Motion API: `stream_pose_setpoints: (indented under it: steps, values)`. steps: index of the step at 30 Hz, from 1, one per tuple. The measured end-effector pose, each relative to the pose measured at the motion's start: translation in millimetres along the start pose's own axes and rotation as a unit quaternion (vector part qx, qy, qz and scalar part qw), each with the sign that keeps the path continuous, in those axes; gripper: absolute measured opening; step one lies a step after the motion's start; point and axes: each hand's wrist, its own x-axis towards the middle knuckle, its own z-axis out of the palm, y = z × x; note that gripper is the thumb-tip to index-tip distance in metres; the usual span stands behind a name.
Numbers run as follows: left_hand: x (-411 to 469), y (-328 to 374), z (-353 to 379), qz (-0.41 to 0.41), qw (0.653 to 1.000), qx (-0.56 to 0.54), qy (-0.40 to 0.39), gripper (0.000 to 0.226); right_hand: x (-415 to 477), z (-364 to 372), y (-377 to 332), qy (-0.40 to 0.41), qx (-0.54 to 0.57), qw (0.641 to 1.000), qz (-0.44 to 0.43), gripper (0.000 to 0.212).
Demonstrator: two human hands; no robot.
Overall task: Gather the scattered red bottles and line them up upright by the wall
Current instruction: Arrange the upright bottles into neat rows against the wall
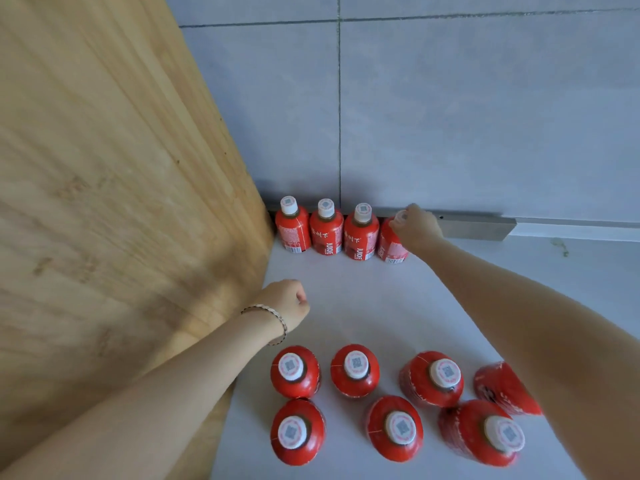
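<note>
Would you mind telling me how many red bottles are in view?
11: four at the wall, seven nearer. More may hide beneath the right arm.

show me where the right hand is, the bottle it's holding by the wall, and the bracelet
right hand (417, 227): head view, on the back of the hand, closed over the cap.
fourth bottle in the wall row (390, 245): head view, on its red label below the hand.
bracelet (272, 315): head view, on the band across the left wrist.

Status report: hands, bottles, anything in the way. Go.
Right hand closed on cap of fourth bottle in wall row. Left hand fisted, empty. Seven loose bottles upright near the person. Nothing blocking the wall.
</note>
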Motion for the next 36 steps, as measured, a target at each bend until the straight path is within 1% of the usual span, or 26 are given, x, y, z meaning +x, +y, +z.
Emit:
stream_pose_setpoints:
  steps: [3, 4, 5, 8, 9, 10, 12, 14, 16, 18, 21, 25, 27, 31, 33, 35, 36]
  values:
    - [-9.1, -8.5, 5.6, -0.015, 1.0, -0.02, 0.007, 0.019, -6.2, -8.0, 4.8, -0.017, -0.083, 0.995, -0.047, 0.031]
    - [-12.5, -9.9, 6.0, -0.019, 1.0, -0.019, 0.01, 0.019, -11.7, -12.4, 8.1, -0.024, -0.094, 0.993, -0.066, 0.027]
    - [-15.7, -11.0, 6.4, -0.024, 0.999, -0.016, 0.013, 0.02, -19.8, -17.1, 11.1, -0.031, -0.088, 0.993, -0.078, 0.02]
    - [-27.6, -10.9, 6.7, -0.026, 1.0, -0.007, 0.008, 0.021, -49.9, -22.2, 20.5, -0.048, -0.068, 0.988, -0.131, 0.009]
    - [-33.1, -10.5, 7.4, -0.022, 1.0, 0.004, -0.005, 0.023, -66.8, -21.5, 22.2, -0.075, -0.076, 0.984, -0.145, 0.014]
    - [-39.8, -10.0, 8.2, -0.016, 0.999, 0.023, -0.022, 0.027, -85.7, -19.3, 22.8, -0.116, -0.099, 0.976, -0.155, 0.027]
    - [-52.9, -11.0, 13.7, -0.002, 0.997, 0.071, -0.039, 0.033, -123.7, -13.9, 20.4, -0.204, -0.13, 0.952, -0.186, 0.041]
    - [-63.0, -14.5, 21.6, 0.015, 0.994, 0.105, -0.02, 0.027, -152.5, -4.7, 17.0, -0.273, -0.166, 0.922, -0.219, 0.048]
    - [-70.4, -19.0, 28.2, 0.026, 0.992, 0.125, -0.003, 0.023, -168.9, 7.5, 16.3, -0.313, -0.202, 0.9, -0.224, 0.052]
    - [-73.1, -24.3, 33.2, 0.036, 0.994, 0.106, 0.006, 0.027, -174.9, 20.3, 18.8, -0.309, -0.221, 0.896, -0.229, 0.052]
    - [-69.1, -29.2, 33.3, 0.033, 0.999, 0.025, 0.027, 0.024, -173.8, 28.1, 22.0, -0.296, -0.203, 0.908, -0.216, 0.048]
    - [-39.0, -24.0, 18.3, 0.01, 0.992, -0.074, 0.102, 0.022, -167.1, 29.6, 21.1, -0.279, -0.183, 0.922, -0.198, 0.047]
    - [-16.8, -18.6, 6.6, 0.0, 0.989, -0.084, 0.122, 0.021, -161.8, 29.3, 18.9, -0.264, -0.168, 0.931, -0.187, 0.046]
    - [32.3, -9.8, -15.9, -0.014, 0.983, -0.051, 0.174, 0.022, -144.8, 32.5, 12.5, -0.224, -0.123, 0.955, -0.153, 0.046]
    - [52.3, -6.4, -21.7, -0.015, 0.982, -0.061, 0.175, 0.025, -133.8, 35.0, 7.5, -0.189, -0.105, 0.966, -0.141, 0.046]
    - [65.9, -4.9, -23.7, -0.005, 0.982, -0.087, 0.169, 0.016, -120.2, 37.9, 0.8, -0.143, -0.094, 0.974, -0.148, 0.042]
    - [71.6, -5.9, -23.4, 0.0, 0.978, -0.103, 0.179, 0.011, -112.6, 39.8, -3.4, -0.123, -0.088, 0.977, -0.153, 0.04]
